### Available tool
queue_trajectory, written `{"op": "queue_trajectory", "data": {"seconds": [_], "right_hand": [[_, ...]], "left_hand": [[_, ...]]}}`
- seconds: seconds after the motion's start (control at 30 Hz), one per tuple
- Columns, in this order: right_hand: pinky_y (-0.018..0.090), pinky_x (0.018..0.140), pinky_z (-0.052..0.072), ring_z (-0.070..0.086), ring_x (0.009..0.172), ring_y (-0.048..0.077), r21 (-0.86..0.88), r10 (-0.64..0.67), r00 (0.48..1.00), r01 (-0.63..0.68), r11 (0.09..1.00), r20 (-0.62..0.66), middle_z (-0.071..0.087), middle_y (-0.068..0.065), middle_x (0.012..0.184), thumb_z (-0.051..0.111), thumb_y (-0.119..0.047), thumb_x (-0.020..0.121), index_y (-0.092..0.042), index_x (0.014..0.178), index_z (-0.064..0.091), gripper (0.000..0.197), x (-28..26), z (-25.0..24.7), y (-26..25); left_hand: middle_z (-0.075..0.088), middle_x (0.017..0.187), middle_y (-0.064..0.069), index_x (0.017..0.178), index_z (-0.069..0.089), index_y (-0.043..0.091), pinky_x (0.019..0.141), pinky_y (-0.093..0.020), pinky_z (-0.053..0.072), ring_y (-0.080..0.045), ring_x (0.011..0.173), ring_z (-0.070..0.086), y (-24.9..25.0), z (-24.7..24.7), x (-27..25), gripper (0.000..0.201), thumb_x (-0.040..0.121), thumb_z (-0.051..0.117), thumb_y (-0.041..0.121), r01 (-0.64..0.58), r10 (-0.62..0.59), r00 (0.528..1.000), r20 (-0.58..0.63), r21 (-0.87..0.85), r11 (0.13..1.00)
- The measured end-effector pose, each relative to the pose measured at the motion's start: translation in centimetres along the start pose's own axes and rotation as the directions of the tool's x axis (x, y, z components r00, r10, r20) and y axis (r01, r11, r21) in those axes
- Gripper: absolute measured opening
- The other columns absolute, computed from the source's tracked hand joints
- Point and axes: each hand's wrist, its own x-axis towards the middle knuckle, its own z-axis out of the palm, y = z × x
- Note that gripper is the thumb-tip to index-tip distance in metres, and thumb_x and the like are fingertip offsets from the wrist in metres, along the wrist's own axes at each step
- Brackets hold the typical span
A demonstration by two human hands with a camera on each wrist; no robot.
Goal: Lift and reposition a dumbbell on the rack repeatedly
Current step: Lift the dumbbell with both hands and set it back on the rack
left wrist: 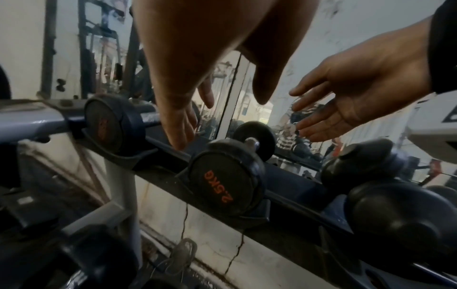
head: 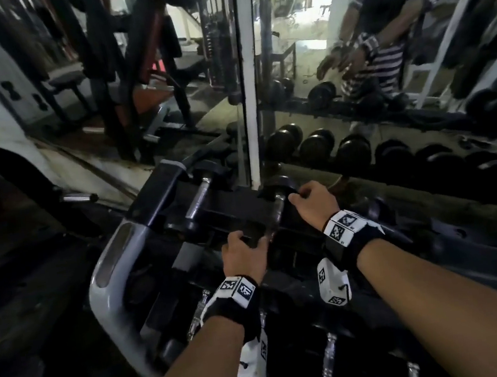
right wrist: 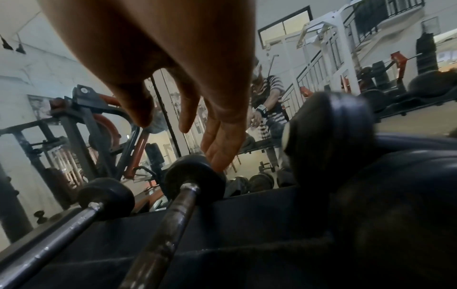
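hovering over dumbbell (head: 276,206) on rack (head: 228,209): left hand (head: 243,258), right hand (head: 314,201), fingers (left wrist: 319,125) loosely spread.

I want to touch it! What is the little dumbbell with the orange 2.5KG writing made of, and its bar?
The small black dumbbell's round end caps look like matte rubber: dull, scuffed, with no shine and painted orange lettering. They could be rubber over metal; the pictures cannot say. Its thin grey handle bar looks like bare steel, worn and darkened, with faint glints along it.
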Motion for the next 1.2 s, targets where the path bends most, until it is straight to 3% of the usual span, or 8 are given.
{"op": "queue_trajectory", "data": {"seconds": [0.17,0.3,0.4,0.6,0.73,0.93,1.07,1.2], "right_hand": [[0.034,0.088,0.044,0.058,0.115,0.035,-0.060,0.022,0.997,-0.017,0.998,0.078,0.064,0.014,0.122,0.064,-0.041,0.091,-0.012,0.120,0.057,0.041,6.7,1.9,-0.3],[0.038,0.097,0.044,0.052,0.120,0.040,-0.127,0.094,0.980,-0.072,0.989,0.173,0.041,0.018,0.142,0.065,-0.055,0.085,-0.019,0.128,0.052,0.058,10.5,3.0,-0.6],[0.032,0.084,0.042,0.057,0.118,0.038,-0.164,0.091,0.960,-0.048,0.985,0.265,0.057,0.017,0.135,0.067,-0.062,0.079,-0.017,0.114,0.061,0.057,12.6,3.9,-0.4],[0.031,0.076,0.040,0.061,0.115,0.036,-0.256,0.145,0.928,-0.056,0.965,0.342,0.064,0.017,0.126,0.077,-0.069,0.067,-0.001,0.118,0.063,0.085,14.7,4.1,-1.4],[0.034,0.086,0.045,0.056,0.124,0.037,-0.301,0.159,0.916,-0.044,0.953,0.369,0.058,0.018,0.138,0.071,-0.076,0.066,-0.003,0.132,0.057,0.099,15.1,4.4,-1.9],[0.032,0.090,0.050,0.063,0.114,0.033,-0.301,0.139,0.915,-0.020,0.953,0.379,0.067,0.012,0.125,0.069,-0.077,0.063,-0.014,0.119,0.071,0.085,14.5,3.9,-2.4],[0.033,0.088,0.054,0.067,0.100,0.029,-0.204,0.157,0.906,-0.081,0.976,0.392,0.070,0.009,0.116,0.068,-0.078,0.052,-0.014,0.112,0.074,0.087,14.3,3.3,-1.9],[0.040,0.085,0.057,0.068,0.089,0.027,0.057,0.172,0.922,-0.204,0.977,0.346,0.073,0.013,0.104,0.077,-0.054,0.074,-0.018,0.078,0.072,0.037,13.7,1.6,-1.4]], "left_hand": [[0.052,0.137,-0.012,0.140,0.046,0.013,0.094,-0.027,0.037,-0.028,0.124,0.051,0.3,2.3,3.2,0.066,0.087,0.068,0.046,0.163,-0.163,0.987,0.006,-0.039,0.986],[0.059,0.130,-0.012,0.131,0.053,0.011,0.099,-0.032,0.043,-0.029,0.120,0.055,-0.8,4.5,4.5,0.069,0.079,0.074,0.051,0.278,-0.278,0.961,0.011,-0.082,0.957],[0.061,0.126,-0.009,0.135,0.047,0.015,0.098,-0.034,0.047,-0.027,0.115,0.059,-1.9,5.4,4.8,0.078,0.075,0.076,0.054,0.378,-0.385,0.923,0.009,-0.211,0.901],[0.062,0.120,-0.006,0.133,0.033,0.036,0.072,-0.044,0.062,-0.033,0.101,0.067,-1.9,6.3,4.8,0.101,0.047,0.073,0.071,0.497,-0.464,0.865,0.191,-0.446,0.744],[0.054,0.130,-0.004,0.135,0.032,0.046,0.072,-0.053,0.062,-0.042,0.108,0.063,-1.7,6.0,4.5,0.076,0.076,0.081,0.045,0.549,-0.472,0.831,0.294,-0.575,0.607],[0.059,0.124,-0.012,0.123,0.045,0.043,0.064,-0.053,0.060,-0.041,0.110,0.062,-1.7,6.5,4.5,0.067,0.071,0.083,0.023,0.533,-0.448,0.831,0.330,-0.704,0.470],[0.062,0.118,-0.010,0.115,0.050,0.041,0.067,-0.055,0.060,-0.036,0.103,0.065,-1.2,6.3,5.1,0.062,0.065,0.079,0.019,0.478,-0.433,0.864,0.258,-0.690,0.543],[0.066,0.098,-0.003,0.120,0.054,0.038,0.075,-0.045,0.059,-0.023,0.082,0.065,-0.1,3.0,6.7,0.062,0.073,0.076,0.004,0.304,-0.315,0.944,0.100,-0.638,0.707]]}}
